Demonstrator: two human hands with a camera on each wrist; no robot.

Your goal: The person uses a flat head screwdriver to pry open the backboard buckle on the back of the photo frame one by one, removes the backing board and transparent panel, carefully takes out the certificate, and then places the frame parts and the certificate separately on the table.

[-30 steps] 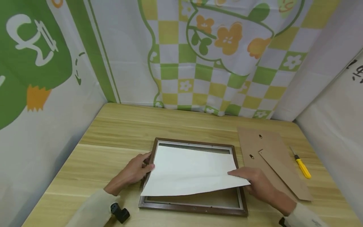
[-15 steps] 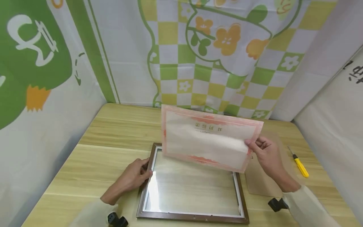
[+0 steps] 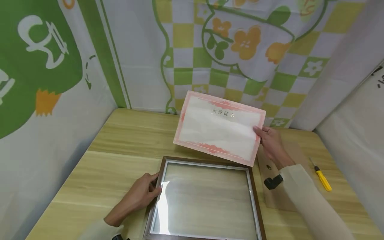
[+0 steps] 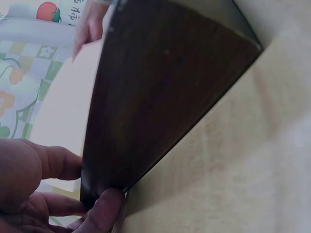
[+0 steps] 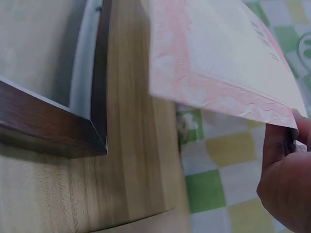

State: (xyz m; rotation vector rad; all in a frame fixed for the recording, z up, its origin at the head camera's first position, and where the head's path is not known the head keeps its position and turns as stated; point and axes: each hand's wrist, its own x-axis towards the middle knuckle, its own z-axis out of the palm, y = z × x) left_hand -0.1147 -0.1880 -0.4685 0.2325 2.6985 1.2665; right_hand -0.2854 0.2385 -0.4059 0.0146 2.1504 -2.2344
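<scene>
A pink-bordered certificate (image 3: 220, 128) hangs in the air over the far side of the table, printed face toward me and slightly tilted. My right hand (image 3: 271, 143) pinches its right edge, thumb on the front; the right wrist view shows the same pinch on the certificate (image 5: 218, 58). Below it a brown picture frame (image 3: 207, 162) lies on the table, glass pane inside reflecting light along the left. My left hand (image 3: 141, 195) grips the frame's left side. In the left wrist view, thumb and fingers of the left hand (image 4: 43, 184) close round the frame's dark side (image 4: 160, 87).
A brown backing board (image 3: 276, 200) lies to the right of the frame, partly covered by my right arm. Farther right is a yellow-handled screwdriver (image 3: 323, 180). A patterned curtain (image 3: 183, 56) hangs behind the wooden table (image 3: 120, 160).
The certificate has been lifted out of the frame, turned from its blank white back to its printed face, and carried up and away. My left hand stays on the frame.
</scene>
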